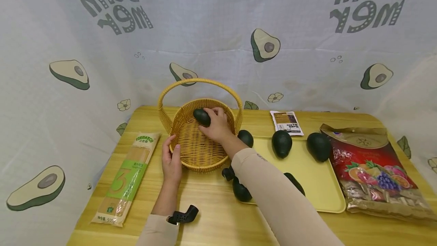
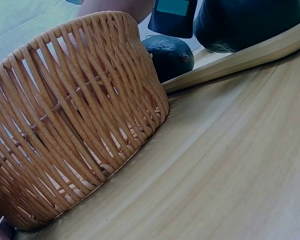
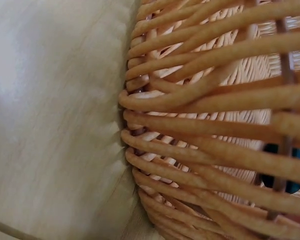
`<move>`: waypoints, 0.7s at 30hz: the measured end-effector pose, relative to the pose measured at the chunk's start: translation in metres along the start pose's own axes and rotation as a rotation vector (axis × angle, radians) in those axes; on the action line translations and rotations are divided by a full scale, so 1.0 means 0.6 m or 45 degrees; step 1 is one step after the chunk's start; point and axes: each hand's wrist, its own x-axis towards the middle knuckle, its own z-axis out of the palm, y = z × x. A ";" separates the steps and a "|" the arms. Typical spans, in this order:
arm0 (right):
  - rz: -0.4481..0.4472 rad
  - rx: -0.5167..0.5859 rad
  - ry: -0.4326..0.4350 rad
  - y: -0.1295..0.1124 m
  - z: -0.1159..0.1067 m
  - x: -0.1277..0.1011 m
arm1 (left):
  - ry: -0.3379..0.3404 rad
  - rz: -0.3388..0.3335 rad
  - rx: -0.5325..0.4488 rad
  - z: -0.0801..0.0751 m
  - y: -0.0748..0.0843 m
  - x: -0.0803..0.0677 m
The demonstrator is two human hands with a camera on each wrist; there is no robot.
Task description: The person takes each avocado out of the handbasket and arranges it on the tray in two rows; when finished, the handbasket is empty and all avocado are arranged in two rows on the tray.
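With our right hand (image 1: 216,125) curled round the dark green avocado (image 1: 201,117) inside the woven wicker basket (image 1: 191,154) and our left hand (image 1: 172,158) steadying its rim, a loose grip could bruise it

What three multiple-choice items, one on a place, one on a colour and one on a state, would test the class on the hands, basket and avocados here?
1. Where is the avocado that the right hand holds?
A. On the tray
B. Inside the basket
C. On the pasta packet

2. What colour is the tray?
A. Yellow
B. Blue
C. Red

3. What is the left hand doing?
A. Lifting the handle
B. Holding an avocado
C. Resting against the basket's near wall

Answers:
1 B, the head view shows the fingers curled round it above the woven floor.
2 A, its pale yellow surface lies under the loose avocados.
3 C, its fingers lie along the near rim and wall.
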 end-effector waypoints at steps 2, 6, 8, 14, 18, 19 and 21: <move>0.007 -0.003 0.000 0.000 0.002 0.000 | -0.002 0.004 -0.002 -0.001 -0.001 0.000; 0.000 -0.021 0.009 0.000 0.004 0.002 | -0.006 -0.006 0.001 -0.002 0.000 0.001; 0.001 -0.028 0.009 0.000 0.004 0.002 | -0.006 -0.013 0.002 -0.002 0.001 0.000; 0.032 -0.023 -0.056 -0.001 0.004 0.001 | -0.001 -0.039 0.010 -0.001 0.003 0.000; 0.002 -0.026 -0.095 0.000 0.004 0.002 | 0.005 -0.047 0.006 0.000 0.003 0.000; -0.008 -0.033 -0.104 0.000 0.004 0.003 | 0.006 -0.045 0.008 0.000 0.003 0.000; -0.022 -0.039 -0.120 0.000 0.004 0.003 | 0.007 -0.038 0.012 0.000 0.003 0.000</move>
